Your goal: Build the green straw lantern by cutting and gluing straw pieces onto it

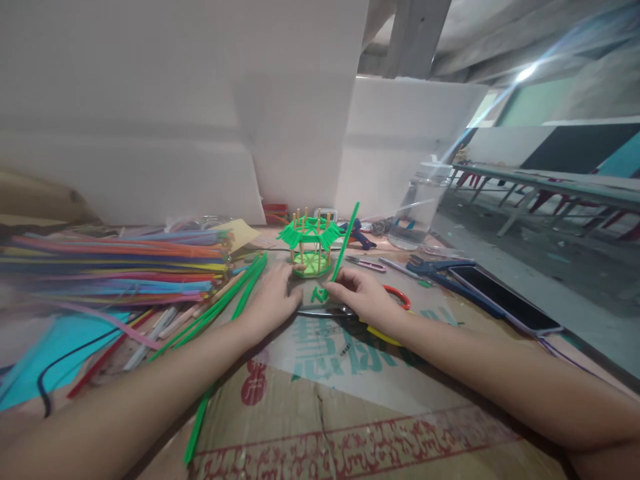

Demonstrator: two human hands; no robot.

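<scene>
My right hand (364,295) pinches the lower end of a green pipe cleaner (346,240), which slants upward to the right. Just beyond both hands stands a small green pavilion-like model (306,237) with a fringed roof, thin wooden posts and a round base. My left hand (275,293) lies beside that base, fingertips at its edge and thumb apart. Short green cut pieces (319,294) sit between the hands. Scissors (320,311) lie crosswise below them, their handles partly under my right hand. Long green pipe cleaners (220,315) run along my left forearm.
Bundled coloured pipe cleaners (115,260) fill the left side, above a blue sheet (75,353). To the right are a craft knife (367,265), a pen (400,269), pliers (425,265) and a phone (505,300). A clear bottle (417,207) stands behind; white boards (175,120) wall the back.
</scene>
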